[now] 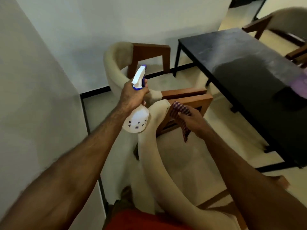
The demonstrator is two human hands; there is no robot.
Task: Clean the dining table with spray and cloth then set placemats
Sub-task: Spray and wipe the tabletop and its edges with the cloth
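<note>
My left hand (132, 95) grips the neck of a white spray bottle (137, 120) with a blue and white trigger head, held upright over a chair. My right hand (192, 121) holds a checked maroon cloth (181, 113) that hangs down below the fingers. The dark dining table (245, 68) stands to the right, beyond both hands, its top dull and streaky. A blurred purple thing (299, 85) lies at the table's right edge; I cannot tell what it is.
Two cream upholstered chairs with wooden frames stand between me and the table, one near (166, 163) and one farther back (119, 67). Another chair (282, 25) sits at the table's far side. A white wall (33, 80) runs along my left.
</note>
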